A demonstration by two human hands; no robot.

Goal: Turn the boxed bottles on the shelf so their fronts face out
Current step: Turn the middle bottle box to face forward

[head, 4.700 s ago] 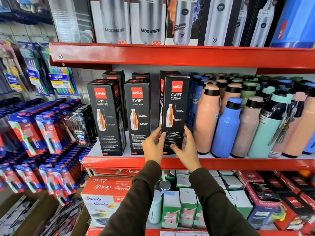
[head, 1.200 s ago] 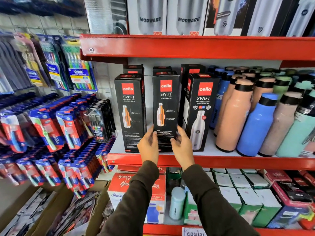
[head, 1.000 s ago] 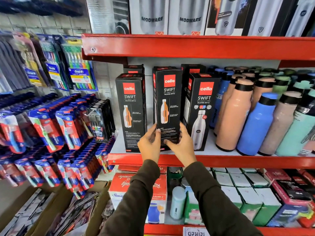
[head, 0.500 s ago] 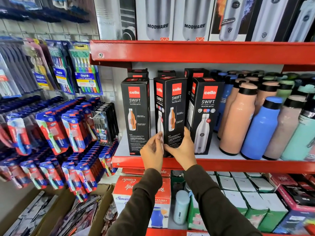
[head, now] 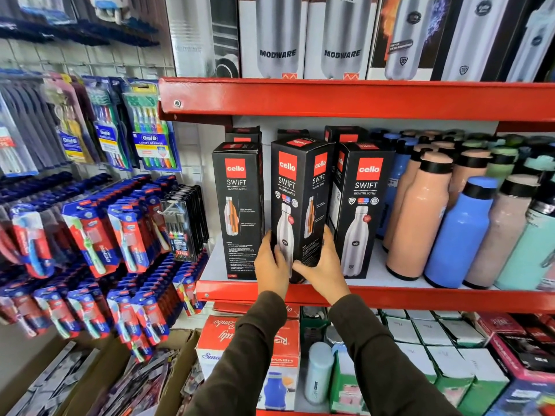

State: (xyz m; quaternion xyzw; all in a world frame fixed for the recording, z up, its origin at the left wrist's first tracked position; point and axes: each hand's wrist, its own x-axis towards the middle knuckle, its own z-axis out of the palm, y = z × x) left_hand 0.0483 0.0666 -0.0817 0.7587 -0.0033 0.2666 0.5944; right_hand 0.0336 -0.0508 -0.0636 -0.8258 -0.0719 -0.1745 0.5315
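Three black Cello Swift bottle boxes stand at the front of the red shelf (head: pixel 420 298). The middle box (head: pixel 297 202) is turned corner-on, so the silver-bottle face and the orange-bottle face both show. My left hand (head: pixel 271 265) grips its lower left side and my right hand (head: pixel 324 265) grips its lower right side. The left box (head: pixel 238 205) shows its orange-bottle face. The right box (head: pixel 362 205) shows its silver-bottle face. More black boxes stand behind them, mostly hidden.
Several loose bottles, peach (head: pixel 417 217), blue (head: pixel 459 232) and mint, crowd the shelf right of the boxes. Modware boxes (head: pixel 277 37) fill the shelf above. Toothbrush packs (head: pixel 90 235) hang at left. Small cartons (head: pixel 432 343) sit on the shelf below.
Both hands have rotated the middle box from showing its orange-bottle face toward its silver-bottle face. The right box was turned earlier and now shows the silver bottle.
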